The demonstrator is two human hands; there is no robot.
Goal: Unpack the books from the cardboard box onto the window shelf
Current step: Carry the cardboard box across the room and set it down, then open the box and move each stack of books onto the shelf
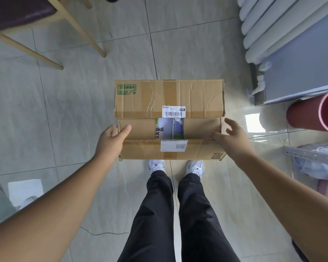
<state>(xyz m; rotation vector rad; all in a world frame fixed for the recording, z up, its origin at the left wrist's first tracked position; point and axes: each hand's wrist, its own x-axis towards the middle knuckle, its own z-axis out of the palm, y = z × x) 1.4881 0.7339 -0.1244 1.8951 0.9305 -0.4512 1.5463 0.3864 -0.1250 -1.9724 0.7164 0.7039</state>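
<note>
**Tiled floor: box half open, book midway between the hands**

On the pale tiled floor (80, 110) the cardboard box (169, 95) lies with its long axis running 9 to 3 o'clock. The left hand (110, 138) grips the 9 o'clock end, thumb hooked over the side flap. The right hand (234, 138) is at the 3 o'clock end, fingers spread and holding nothing. A book (162, 129) shows through the gap between the flaps, about equally near to either hand.

Creased matt cardboard box (169, 97) with glossy tape, on glossy floor tiles (74, 110) beside pale wooden chair legs (78, 29).
</note>
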